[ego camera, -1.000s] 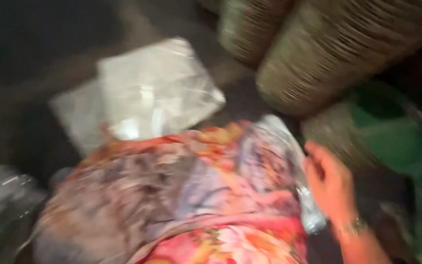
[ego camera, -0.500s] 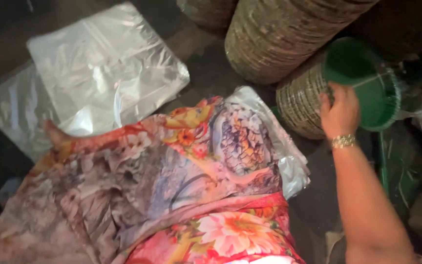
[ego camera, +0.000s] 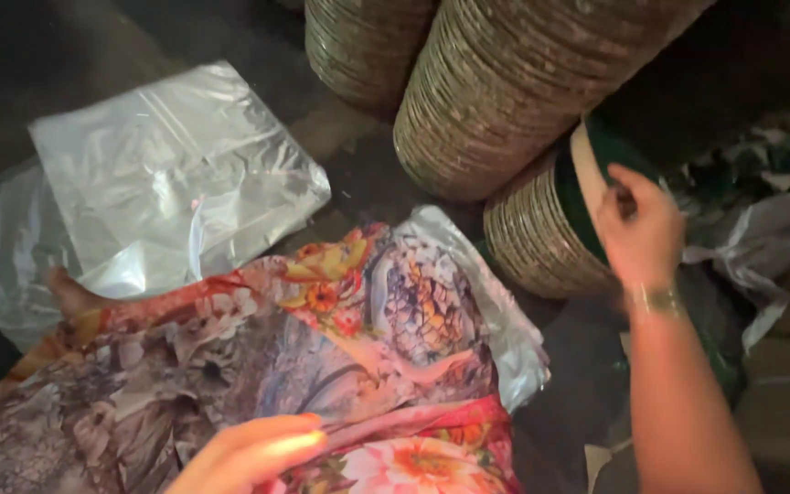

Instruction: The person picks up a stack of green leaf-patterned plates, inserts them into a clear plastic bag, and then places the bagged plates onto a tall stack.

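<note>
Clear plastic bags lay flat and overlapping on the dark floor at the upper left. A flowered cloth in reds, oranges and greys spread across the lower part of the view, with a crumpled plastic sheet peeking from under its right edge. Two tall stacks of leaf plates leaned in from above. White crumpled plastic sat at the far right
</note>
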